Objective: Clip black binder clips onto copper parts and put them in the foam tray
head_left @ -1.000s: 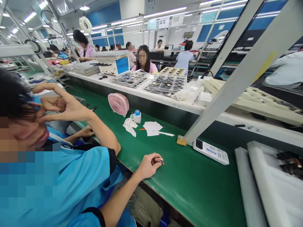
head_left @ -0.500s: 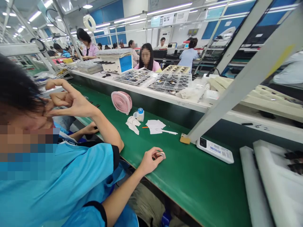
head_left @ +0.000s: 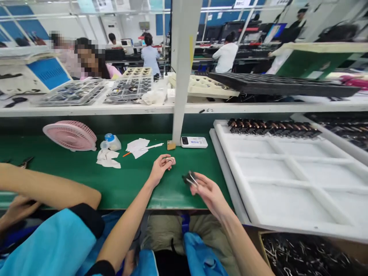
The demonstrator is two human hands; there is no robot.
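In the head view, a small, rounded, rosy metallic piece (head_left: 171, 160) is pinched in the left hand (head_left: 159, 168), near centre. Toward four o'clock, a blurred black clip (head_left: 189, 178) with silvery handles is gripped by the right hand (head_left: 206, 189), held apart. At three o'clock, black-and-copper pieces (head_left: 273, 128) are lined along the twelve o'clock edge of a white compartmented tray (head_left: 264, 168); at four, a box (head_left: 262, 241) is filled with black clips (head_left: 310, 253).

The small piece (head_left: 171, 161) is pinkish and silvery; the clip (head_left: 188, 178) is black with silver handles. Green covers the bench (head_left: 71, 165). The fan (head_left: 70, 136) is pink with radiating ribs, the bottle (head_left: 115, 143) white with a blue cap (head_left: 109, 136), the device (head_left: 201, 143) white with blue print. White ridges grid the white tray (head_left: 264, 195); its row of parts (head_left: 270, 128) repeats black and copper. The post (head_left: 182, 53) is white, striped yellow.
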